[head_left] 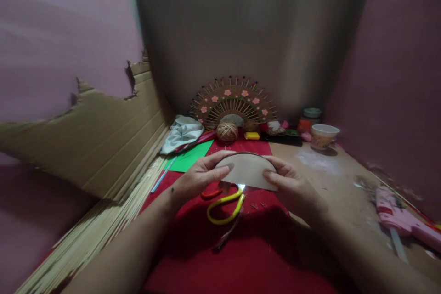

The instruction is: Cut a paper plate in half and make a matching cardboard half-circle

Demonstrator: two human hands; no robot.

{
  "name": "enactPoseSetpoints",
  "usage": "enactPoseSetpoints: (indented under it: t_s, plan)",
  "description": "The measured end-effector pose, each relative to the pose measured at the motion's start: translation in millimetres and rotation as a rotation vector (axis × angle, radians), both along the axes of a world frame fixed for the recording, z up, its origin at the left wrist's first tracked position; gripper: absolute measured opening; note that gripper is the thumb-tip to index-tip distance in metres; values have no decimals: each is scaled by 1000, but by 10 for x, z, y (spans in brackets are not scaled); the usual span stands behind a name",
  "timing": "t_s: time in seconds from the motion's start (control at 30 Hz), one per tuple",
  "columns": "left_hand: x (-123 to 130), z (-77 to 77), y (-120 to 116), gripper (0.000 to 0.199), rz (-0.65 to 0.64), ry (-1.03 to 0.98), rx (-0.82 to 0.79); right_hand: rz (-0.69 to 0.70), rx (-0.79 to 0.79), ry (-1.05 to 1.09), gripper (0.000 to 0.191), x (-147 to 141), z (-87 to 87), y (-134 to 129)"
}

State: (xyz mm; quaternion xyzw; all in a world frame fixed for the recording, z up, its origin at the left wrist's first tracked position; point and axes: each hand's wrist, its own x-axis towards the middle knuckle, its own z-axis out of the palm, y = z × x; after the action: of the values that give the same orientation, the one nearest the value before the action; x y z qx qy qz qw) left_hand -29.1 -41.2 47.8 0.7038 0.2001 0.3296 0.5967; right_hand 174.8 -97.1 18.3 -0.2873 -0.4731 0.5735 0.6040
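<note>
Both hands hold a pale half-round piece of card (246,170) by its two ends, above the red cloth (220,248). My left hand (206,170) grips the left end, thumb on the near face. At the right end, my right hand (284,177) pinches the card, its thumb also in front. A dark line runs along the curved upper edge. Beneath the card lie scissors with yellow handles (225,211), their blades mostly hidden by it. A red loop (211,194) shows beside them, and a dark strand (225,238) lies nearer to me.
A decorated stick fan (230,94) stands at the back behind a ball of twine (227,132). Green paper (191,156), a pale cloth (182,133) and long thin sticks (99,225) lie left. On the right are a paper cup (324,137) and a pink glue gun (396,216).
</note>
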Motion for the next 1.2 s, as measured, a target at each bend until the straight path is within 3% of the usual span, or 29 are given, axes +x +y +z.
enactPoseSetpoints:
  t_s: [0.23, 0.57, 0.83, 1.03, 1.2]
  plan:
    - [-15, -12, -1, 28, -91, -8, 3, 73, -59, 79, 33, -5, 24, -15]
    - [11, 63, -81, 26, -54, 42, 61, 150, -102, 146, 31, 17, -28, 5]
    - [53, 9, -37, 35, -52, -9, -68, 179, -115, 165, 35, 37, -67, 48]
    - [97, -86, 80, 56, 41, -41, -179, 208, -156, 193, 41, 19, -75, 89]
    - [122, -122, 121, 53, 49, -28, -205, 198, -216, 224, 37, 36, -92, 122]
